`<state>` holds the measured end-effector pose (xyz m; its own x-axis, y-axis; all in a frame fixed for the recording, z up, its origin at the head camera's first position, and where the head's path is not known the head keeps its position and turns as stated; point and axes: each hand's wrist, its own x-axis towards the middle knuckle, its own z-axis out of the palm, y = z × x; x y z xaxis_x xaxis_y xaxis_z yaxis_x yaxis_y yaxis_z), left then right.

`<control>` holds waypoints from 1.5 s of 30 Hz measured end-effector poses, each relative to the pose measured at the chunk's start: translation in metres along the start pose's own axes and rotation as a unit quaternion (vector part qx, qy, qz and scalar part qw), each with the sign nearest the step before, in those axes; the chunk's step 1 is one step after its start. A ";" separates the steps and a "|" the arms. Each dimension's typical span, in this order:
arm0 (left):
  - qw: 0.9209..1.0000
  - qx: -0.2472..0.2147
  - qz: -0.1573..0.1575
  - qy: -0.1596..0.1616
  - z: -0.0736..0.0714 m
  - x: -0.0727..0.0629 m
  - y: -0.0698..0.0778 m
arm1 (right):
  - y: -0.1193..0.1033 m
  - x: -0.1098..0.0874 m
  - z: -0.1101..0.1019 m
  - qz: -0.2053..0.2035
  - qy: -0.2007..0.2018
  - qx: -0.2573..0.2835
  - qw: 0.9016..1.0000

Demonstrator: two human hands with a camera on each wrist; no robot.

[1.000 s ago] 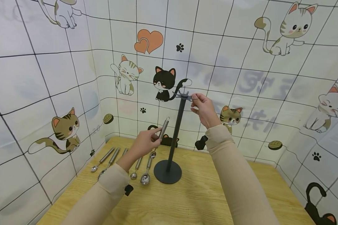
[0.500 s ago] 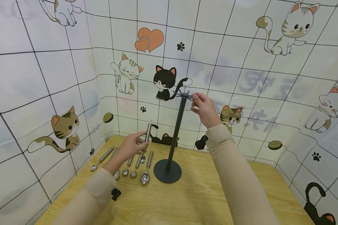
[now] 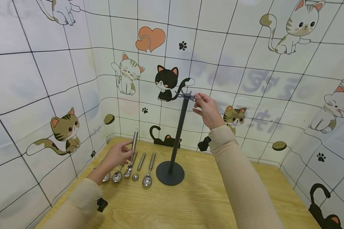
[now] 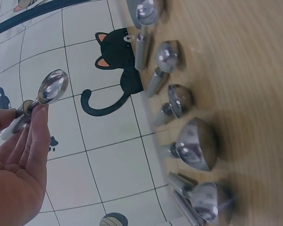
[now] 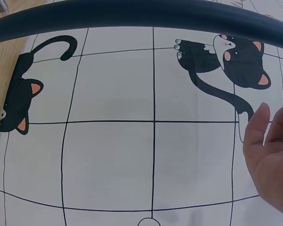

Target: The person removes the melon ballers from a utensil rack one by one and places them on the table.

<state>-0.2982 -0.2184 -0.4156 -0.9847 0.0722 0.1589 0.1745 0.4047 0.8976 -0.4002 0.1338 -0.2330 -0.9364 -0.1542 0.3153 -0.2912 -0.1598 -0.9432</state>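
Note:
My left hand [image 3: 118, 156] grips a small metal scoop [image 3: 135, 140] by its round steel handle, bowl end down, over a row of scoops on the table. Its shiny oval bowl [image 4: 53, 87] shows in the left wrist view, past my fingertips. My right hand [image 3: 208, 109] pinches one arm of the hook ring [image 3: 186, 95] on top of a dark utensil stand [image 3: 180, 127]. In the right wrist view, the stand's pole [image 5: 146, 14] crosses the top, and what the fingers touch is out of frame.
Several metal scoops lie side by side left of the stand's round base [image 3: 170, 173], the nearest being a large scoop [image 3: 147, 179]. The wooden table [image 3: 206, 197] meets cat-patterned wall sheets [image 3: 246, 57] at the back and sides.
My left hand has moved left and down with the small scoop, away from the stand and over the row. My right hand stays at the hook ring.

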 end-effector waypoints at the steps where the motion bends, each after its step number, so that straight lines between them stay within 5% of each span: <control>1: 1.000 -0.002 -0.001 -0.001 -0.002 -0.002 -0.002 | 0.000 0.000 0.000 0.000 -0.001 0.000 1.000; 8: 1.000 -0.005 -0.003 -0.003 -0.013 -0.015 -0.016 | 0.001 0.001 0.002 -0.001 0.004 -0.002 1.000; 28: 0.996 0.048 -0.074 0.021 -0.041 -0.056 -0.063 | 0.001 -0.003 -0.002 -0.010 0.010 -0.005 1.000; 40: 0.988 0.128 -0.090 0.012 -0.070 -0.082 -0.080 | 0.000 -0.003 -0.001 0.002 -0.005 0.008 1.000; 45: 0.987 0.120 -0.109 -0.018 -0.085 -0.091 -0.088 | 0.000 -0.002 -0.001 0.005 -0.007 0.011 1.000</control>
<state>-0.2240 -0.3386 -0.4742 -0.9989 -0.0093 -0.0453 -0.0414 0.6174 0.7856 -0.3986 0.1352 -0.2338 -0.9366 -0.1686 0.3070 -0.2773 -0.1787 -0.9440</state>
